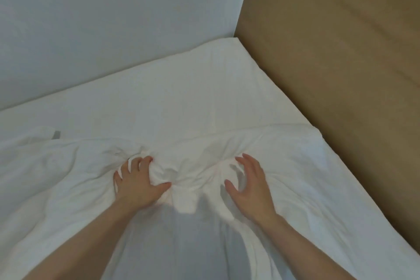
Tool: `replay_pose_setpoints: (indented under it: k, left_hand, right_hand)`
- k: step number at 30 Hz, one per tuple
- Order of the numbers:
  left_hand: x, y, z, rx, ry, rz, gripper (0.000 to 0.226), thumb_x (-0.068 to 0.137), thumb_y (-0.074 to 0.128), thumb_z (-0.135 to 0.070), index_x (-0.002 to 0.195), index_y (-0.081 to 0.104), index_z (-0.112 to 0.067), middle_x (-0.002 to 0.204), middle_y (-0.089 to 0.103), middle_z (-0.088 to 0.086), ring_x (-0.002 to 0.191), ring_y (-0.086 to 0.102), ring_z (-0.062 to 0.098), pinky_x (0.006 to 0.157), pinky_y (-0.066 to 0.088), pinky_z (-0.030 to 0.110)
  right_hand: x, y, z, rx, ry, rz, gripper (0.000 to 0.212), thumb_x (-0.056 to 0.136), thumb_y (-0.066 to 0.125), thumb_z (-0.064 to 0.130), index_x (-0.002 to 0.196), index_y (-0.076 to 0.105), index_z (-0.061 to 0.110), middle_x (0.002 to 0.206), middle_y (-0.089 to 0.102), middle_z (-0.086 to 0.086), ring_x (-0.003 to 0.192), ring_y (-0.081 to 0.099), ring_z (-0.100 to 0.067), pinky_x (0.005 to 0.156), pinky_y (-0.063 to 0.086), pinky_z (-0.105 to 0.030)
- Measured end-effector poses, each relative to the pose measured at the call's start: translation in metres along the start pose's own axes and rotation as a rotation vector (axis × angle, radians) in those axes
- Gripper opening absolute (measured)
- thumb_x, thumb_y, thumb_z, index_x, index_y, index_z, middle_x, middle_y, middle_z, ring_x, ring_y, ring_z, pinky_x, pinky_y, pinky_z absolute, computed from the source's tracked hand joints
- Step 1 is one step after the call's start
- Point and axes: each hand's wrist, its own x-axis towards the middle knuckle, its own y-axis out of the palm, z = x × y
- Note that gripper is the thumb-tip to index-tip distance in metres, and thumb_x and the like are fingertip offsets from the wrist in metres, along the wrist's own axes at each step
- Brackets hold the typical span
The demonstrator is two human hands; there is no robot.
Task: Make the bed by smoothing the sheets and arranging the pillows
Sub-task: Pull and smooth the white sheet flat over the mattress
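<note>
A white duvet [295, 166] lies rumpled across the near half of the bed, its upper edge running left to right. Beyond it the flat white fitted sheet [181, 88] covers the mattress up to the corner. My left hand [136, 185] is closed on a bunched fold of the duvet near the middle. My right hand [250, 185] hovers just right of that bunch with fingers spread and curled, holding nothing. No pillows are in sight.
A pale wall [102, 18] borders the bed on the far left side. A tan upholstered headboard [341, 52] stands along the right edge. A small grey tag [56, 134] shows on the duvet at the left.
</note>
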Motion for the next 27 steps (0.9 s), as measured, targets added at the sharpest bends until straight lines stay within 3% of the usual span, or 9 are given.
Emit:
replay_pose_setpoints:
  k: [2,5,9,11,14,16,19,24,27]
  left_hand:
    - [0.005,-0.016,0.001,-0.042,0.006,0.122,0.094,0.072,0.064,-0.078,0.148,0.032,-0.033,0.153,0.033,-0.001,0.141,0.031,0.036,0.111,0.032,0.054]
    - [0.005,-0.040,0.014,-0.122,0.034,0.202,0.099,0.070,0.059,-0.079,0.151,0.029,-0.030,0.149,0.048,0.003,0.132,0.044,0.039,0.108,0.041,0.049]
    - [-0.037,-0.057,0.012,-0.214,0.059,0.208,0.089,0.061,0.049,-0.083,0.133,0.054,-0.030,0.111,0.074,0.006,0.106,0.066,0.036,0.088,0.053,0.042]
    - [-0.068,-0.063,0.001,-0.209,0.139,0.113,0.066,0.065,0.046,-0.079,0.103,0.067,-0.028,0.090,0.074,0.002,0.092,0.068,0.030,0.073,0.053,0.039]
    - [-0.105,-0.086,-0.020,-0.231,0.153,-0.050,0.036,0.073,0.053,-0.061,0.077,0.060,-0.026,0.068,0.061,-0.006,0.075,0.057,0.025,0.056,0.039,0.033]
    - [-0.116,-0.116,-0.032,-0.273,0.222,-0.175,0.027,0.076,0.052,-0.049,0.064,0.050,-0.025,0.062,0.051,-0.009,0.069,0.049,0.025,0.053,0.036,0.034]
    - [-0.113,-0.172,-0.050,-0.312,0.344,-0.394,0.019,0.074,0.051,-0.031,0.059,0.041,-0.026,0.064,0.036,-0.011,0.063,0.040,0.024,0.062,0.029,0.037]
    - [-0.092,-0.286,-0.088,-0.502,0.295,-0.712,0.013,0.066,0.055,-0.014,0.060,0.046,-0.021,0.073,0.043,-0.001,0.073,0.038,0.022,0.069,0.024,0.035]
    - [-0.079,-0.320,-0.090,-0.521,0.262,-0.809,0.010,0.068,0.057,-0.015,0.063,0.048,-0.018,0.078,0.045,0.004,0.078,0.039,0.024,0.070,0.025,0.035]
  right_hand:
    - [-0.013,-0.052,-0.002,0.045,0.077,-0.172,0.069,0.086,0.075,0.039,0.146,0.043,0.032,0.157,0.033,0.012,0.145,0.030,-0.007,0.115,0.028,-0.027]
    - [-0.031,-0.108,-0.019,0.006,0.394,-0.333,0.092,0.080,0.081,0.045,0.155,0.031,0.029,0.163,0.030,0.000,0.151,0.025,-0.021,0.121,0.022,-0.037]
    - [-0.071,-0.121,-0.043,0.159,0.833,-0.094,0.125,0.075,0.081,0.060,0.163,-0.003,0.030,0.169,0.014,-0.005,0.153,0.023,-0.029,0.120,0.026,-0.044]
    - [-0.090,-0.117,-0.054,0.270,0.915,-0.017,0.115,0.080,0.078,0.059,0.163,0.006,0.024,0.163,0.031,-0.010,0.145,0.039,-0.033,0.117,0.033,-0.042]
    - [-0.098,-0.122,-0.045,0.298,0.818,-0.088,0.055,0.096,0.063,0.042,0.140,0.056,0.009,0.137,0.062,-0.012,0.119,0.058,-0.033,0.105,0.045,-0.039]
    - [-0.096,-0.142,-0.016,0.317,0.651,-0.254,0.021,0.097,0.057,0.038,0.099,0.069,0.021,0.096,0.072,0.002,0.085,0.059,-0.025,0.080,0.048,-0.036]
    - [-0.082,-0.179,0.035,0.404,0.447,-0.406,0.036,0.098,0.059,0.027,0.065,0.045,0.030,0.059,0.049,0.013,0.059,0.043,-0.015,0.061,0.038,-0.033]
    - [-0.039,-0.240,0.114,0.512,0.155,-0.564,0.040,0.098,0.061,0.019,0.072,0.034,0.007,0.065,0.033,-0.009,0.059,0.029,-0.013,0.057,0.028,-0.032]
    - [-0.016,-0.255,0.150,0.474,-0.040,-0.618,0.043,0.098,0.064,0.015,0.069,0.031,0.012,0.063,0.031,-0.005,0.059,0.028,-0.012,0.054,0.026,-0.026]
